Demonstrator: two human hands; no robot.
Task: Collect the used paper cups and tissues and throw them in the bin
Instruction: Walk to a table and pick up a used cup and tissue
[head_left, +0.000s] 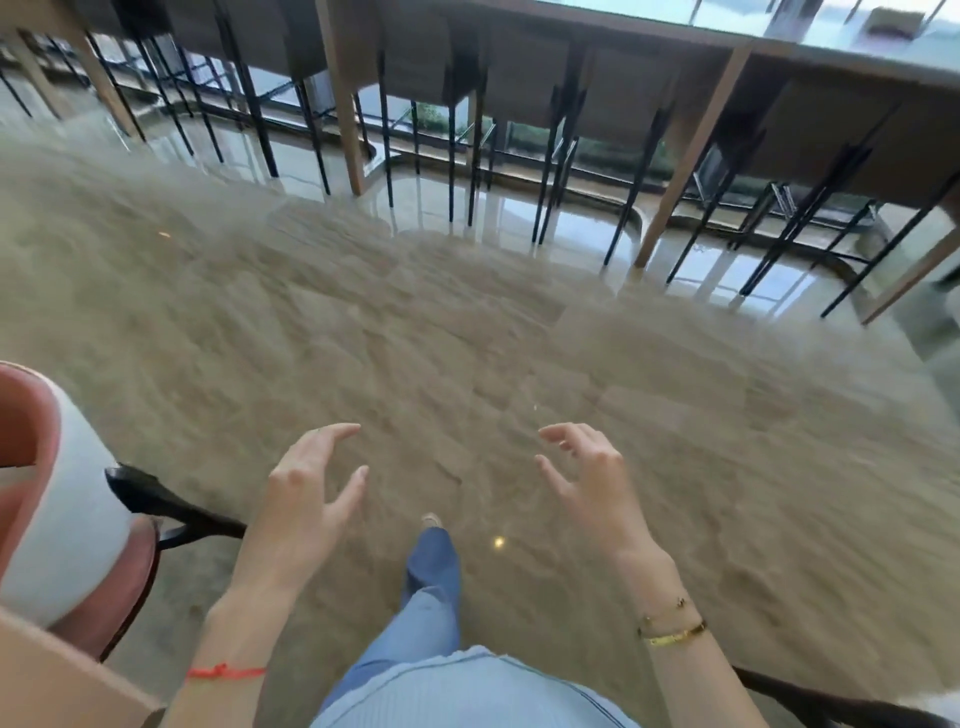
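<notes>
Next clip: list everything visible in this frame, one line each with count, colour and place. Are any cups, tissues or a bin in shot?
No cups, tissues or bin are visible.
Floor: one, glossy beige, across the middle; blurred.
Long table: one, wooden legs, pale top, along the back.
Stools: a row, exact count unclear, brown seats on thin black legs, under that table.
Box: one, brownish, on the tabletop at top right; too blurred to identify.
Chair: one, pink with a white cushion and black legs, left edge.
Left hand: one, empty, fingers spread, red string on its wrist.
Right hand: one, empty, fingers spread, gold bracelets on its wrist.
Leg: one, blue trousers, bottom centre.
</notes>
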